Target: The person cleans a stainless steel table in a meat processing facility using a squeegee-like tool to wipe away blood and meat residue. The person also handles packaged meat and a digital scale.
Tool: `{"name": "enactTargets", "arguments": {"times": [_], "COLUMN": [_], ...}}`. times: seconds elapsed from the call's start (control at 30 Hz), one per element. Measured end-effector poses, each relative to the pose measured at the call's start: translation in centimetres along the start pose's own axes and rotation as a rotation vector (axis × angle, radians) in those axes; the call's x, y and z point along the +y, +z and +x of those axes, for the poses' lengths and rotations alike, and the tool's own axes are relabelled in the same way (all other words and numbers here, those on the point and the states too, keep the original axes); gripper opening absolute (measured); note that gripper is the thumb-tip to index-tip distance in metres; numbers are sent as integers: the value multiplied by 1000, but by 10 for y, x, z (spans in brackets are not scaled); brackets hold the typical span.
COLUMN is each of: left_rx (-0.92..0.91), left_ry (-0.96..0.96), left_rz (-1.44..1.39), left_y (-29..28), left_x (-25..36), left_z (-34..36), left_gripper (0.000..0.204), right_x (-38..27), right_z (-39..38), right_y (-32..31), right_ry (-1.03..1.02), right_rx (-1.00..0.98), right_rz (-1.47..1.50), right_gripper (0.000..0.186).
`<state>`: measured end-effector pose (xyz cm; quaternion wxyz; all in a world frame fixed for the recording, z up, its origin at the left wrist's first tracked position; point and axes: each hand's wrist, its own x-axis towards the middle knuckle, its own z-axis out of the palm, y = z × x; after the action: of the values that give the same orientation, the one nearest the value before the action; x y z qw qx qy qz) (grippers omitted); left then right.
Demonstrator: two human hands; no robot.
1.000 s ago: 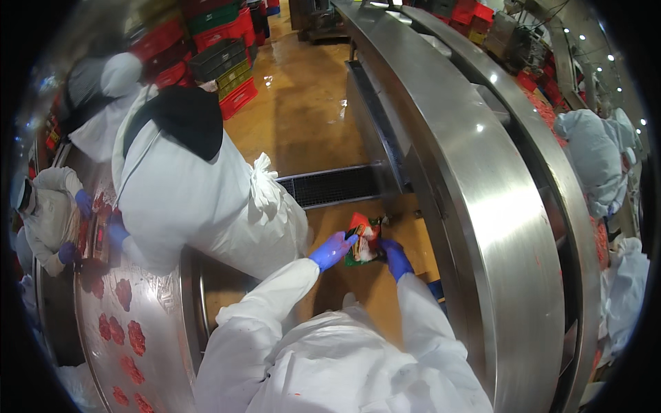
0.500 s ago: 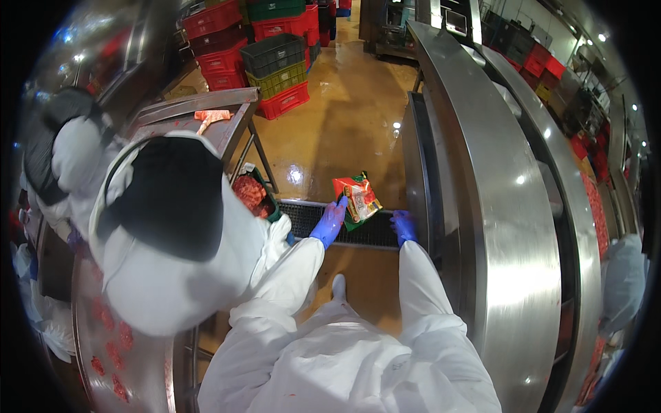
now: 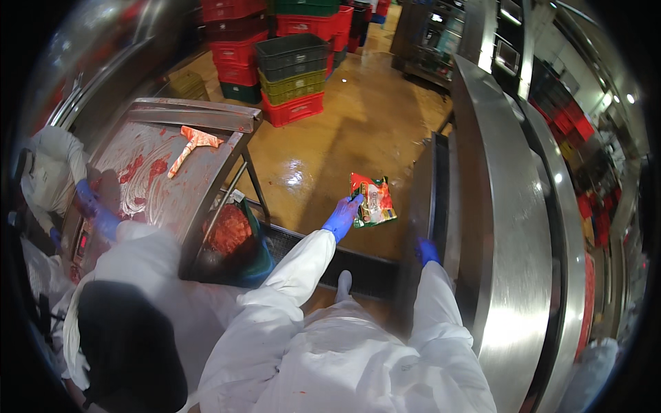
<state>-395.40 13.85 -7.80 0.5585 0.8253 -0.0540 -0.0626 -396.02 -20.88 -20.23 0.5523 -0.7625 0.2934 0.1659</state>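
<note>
Wet brown floor (image 3: 382, 110) seen across the middle; large curved steel housing (image 3: 509, 241) set along the right; steel table (image 3: 200, 175) placed at far left, its top smeared with red meat residue; near left taken up by a co-worker (image 3: 169, 268) in white with a black head covering, partly cut by the rim; stack of crates (image 3: 295, 88) placed at the far side, left of centre, dark grey over yellow over red; drain channel (image 3: 365, 268) run crosswise over the floor, dark-grated, partly covered by the left sleeve; green bin (image 3: 259, 256) placed by the right edge of the table, filled with ground meat (image 3: 231, 230); printed pack (image 3: 376, 199) in red, white and green held up centrally against the floor, farther off than the boot (image 3: 344, 282); T-shaped tool (image 3: 195, 142) laid on the table, reddish-stained; left grip (image 3: 342, 219), blue-gloved, closed on the left edge of the pack; right grip (image 3: 427, 252), blue-gloved, kept apart from the pack, near the housing; its finger pose is blurred, so open or closed cannot be told.
</note>
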Motion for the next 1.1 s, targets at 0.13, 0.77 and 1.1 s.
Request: {"name": "enactTargets", "arguments": {"times": [0.13, 0.77, 1.1], "left_rx": [36, 564, 111], "left_ry": [-82, -183, -64], "left_rz": [-723, -568, -445], "left_y": [-28, -281, -306], "left_x": [-2, 10, -13], "left_z": [62, 289, 542], "left_gripper": [45, 40, 36], "right_x": [-35, -511, -597], "right_z": [104, 145, 306], "right_y": [-3, 339, 276], "right_ry": [-54, -250, -316], "right_rx": [-9, -1120, -770], "right_rz": [32, 222, 180], "right_gripper": [33, 40, 35]}}
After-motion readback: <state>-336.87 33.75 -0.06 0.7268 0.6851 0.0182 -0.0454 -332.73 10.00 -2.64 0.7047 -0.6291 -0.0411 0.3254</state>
